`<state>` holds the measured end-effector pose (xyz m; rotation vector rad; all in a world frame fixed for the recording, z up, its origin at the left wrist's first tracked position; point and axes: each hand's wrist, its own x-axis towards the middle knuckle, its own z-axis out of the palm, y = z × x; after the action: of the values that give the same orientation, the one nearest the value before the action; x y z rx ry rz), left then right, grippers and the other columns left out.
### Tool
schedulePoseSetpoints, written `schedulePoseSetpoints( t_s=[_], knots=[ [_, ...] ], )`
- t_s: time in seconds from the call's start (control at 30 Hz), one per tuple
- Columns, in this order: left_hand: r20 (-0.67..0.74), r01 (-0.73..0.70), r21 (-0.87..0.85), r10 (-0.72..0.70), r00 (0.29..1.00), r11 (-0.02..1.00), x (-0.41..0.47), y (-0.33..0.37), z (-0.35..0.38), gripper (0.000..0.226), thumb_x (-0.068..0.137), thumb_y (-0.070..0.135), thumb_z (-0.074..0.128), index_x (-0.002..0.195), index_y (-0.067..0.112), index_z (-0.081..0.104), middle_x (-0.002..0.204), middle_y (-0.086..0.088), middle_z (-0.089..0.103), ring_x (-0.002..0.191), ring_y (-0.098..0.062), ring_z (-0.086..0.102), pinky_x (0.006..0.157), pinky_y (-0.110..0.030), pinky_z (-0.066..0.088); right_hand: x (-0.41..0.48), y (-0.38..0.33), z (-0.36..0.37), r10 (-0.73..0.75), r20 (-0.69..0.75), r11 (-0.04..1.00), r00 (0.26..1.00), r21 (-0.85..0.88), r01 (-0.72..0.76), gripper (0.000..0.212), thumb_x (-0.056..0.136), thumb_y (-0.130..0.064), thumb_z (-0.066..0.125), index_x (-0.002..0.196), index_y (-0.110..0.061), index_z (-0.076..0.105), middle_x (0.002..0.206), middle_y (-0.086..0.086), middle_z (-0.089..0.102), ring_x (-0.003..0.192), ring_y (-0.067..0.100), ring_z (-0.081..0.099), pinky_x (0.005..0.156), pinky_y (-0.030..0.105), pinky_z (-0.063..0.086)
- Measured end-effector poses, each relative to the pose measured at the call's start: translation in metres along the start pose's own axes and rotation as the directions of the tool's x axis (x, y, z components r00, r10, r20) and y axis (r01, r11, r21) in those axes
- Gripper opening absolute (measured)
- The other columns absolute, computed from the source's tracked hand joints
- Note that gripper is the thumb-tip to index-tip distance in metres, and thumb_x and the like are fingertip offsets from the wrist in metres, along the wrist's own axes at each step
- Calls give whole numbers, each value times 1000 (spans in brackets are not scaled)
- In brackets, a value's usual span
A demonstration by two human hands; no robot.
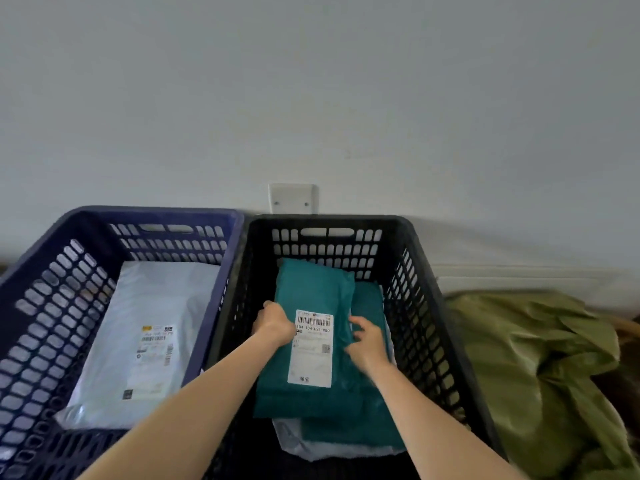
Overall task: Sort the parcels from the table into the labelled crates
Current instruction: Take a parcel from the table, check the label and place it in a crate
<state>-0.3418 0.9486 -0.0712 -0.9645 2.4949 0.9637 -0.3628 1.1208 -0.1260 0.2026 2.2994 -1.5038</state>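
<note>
1. We're over the black crate (329,220), the right one of the pair against the far wall, and the teal parcel (311,292) lies inside it, long axis running near to far, white shipping label (311,348) facing up.
2. Our left hand (275,323) is curled round the parcel's left edge, level with the top of the label: a firm grasp on that edge.
3. Our right hand (369,342) is at the opposite edge with the fingers bent, but it's blurred, so we cannot tell whether it pinches the film or only touches it.
4. Handling, as we judge it: a soft poly mailer, creased and giving, probably light, with contents that flex. The film looks slick, so a one-sided pinch could let it droop or slide.
5. Best hold, we'd say: both long edges at mid-length, just where the hands are, so it stays level and the label stays readable.
6. Beneath it, a second teal bag (369,299) shows on the right and a pale mailer (311,445) pokes out at the near end. It's a soft, uneven bed, and the top parcel may slip off it.
7. In the blue crate (156,213) on the left, a grey-white parcel (156,299) lies flat.
8. To the right of the crates sits a crumpled olive sheet (536,358).
</note>
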Motion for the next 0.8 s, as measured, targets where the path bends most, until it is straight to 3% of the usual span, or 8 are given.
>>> schedulePoseSetpoints(
  t_s=[0.13, 0.3, 0.6, 0.73, 0.8],
  knots=[
    [-16, 67, 14, -67, 998, 998, 6, -8, 12, 62, 89, 14, 61, 139, -2, 28, 139, -21, 38, 124, -37, 45, 101, -40, 43, 17, 2, 15, 11, 48, 1000, 999, -16, -10, 61, 81, 21, 51, 131, -12, 55, 123, 14, 59, 114, 26, 56, 93, 42, 53],
    [-20, 84, 78, -83, 996, 993, 17, -13, 24, 73, 90, 11, 55, 148, 10, 12, 144, -20, 29, 129, -37, 38, 106, -45, 37, 27, 9, 29, 29, 80, 1000, 996, -2, -29, 57, 82, 21, 50, 131, -10, 55, 116, 14, 60, 109, 25, 57, 95, 39, 51],
    [-46, 152, 85, -149, 988, 985, 25, -18, 46, 75, 88, 17, 58, 148, 15, 13, 149, -21, 19, 136, -38, 27, 111, -47, 26, 41, 25, 41, 105, 92, 994, 990, 17, -107, 41, 88, 16, 48, 124, -1, 57, 118, 21, 62, 110, 32, 60, 98, 41, 48],
    [-74, 140, 97, -134, 988, 985, 25, -17, 68, 69, 93, 24, 52, 150, 18, 13, 157, -22, -6, 146, -39, -1, 118, -50, 6, 44, 28, 42, 66, 103, 996, 992, -74, -58, 40, 88, 12, 51, 124, -5, 58, 115, 16, 65, 107, 27, 61, 96, 35, 48],
    [-69, 54, 139, -45, 997, 989, 24, -20, 80, 65, 97, 31, 45, 152, 23, 12, 159, -17, -13, 147, -33, -9, 118, -52, 1, 42, 28, 42, 9, 123, 994, 992, -109, 4, 37, 87, 11, 51, 120, -4, 60, 112, 13, 66, 105, 25, 62, 94, 29, 48]
  ],
)
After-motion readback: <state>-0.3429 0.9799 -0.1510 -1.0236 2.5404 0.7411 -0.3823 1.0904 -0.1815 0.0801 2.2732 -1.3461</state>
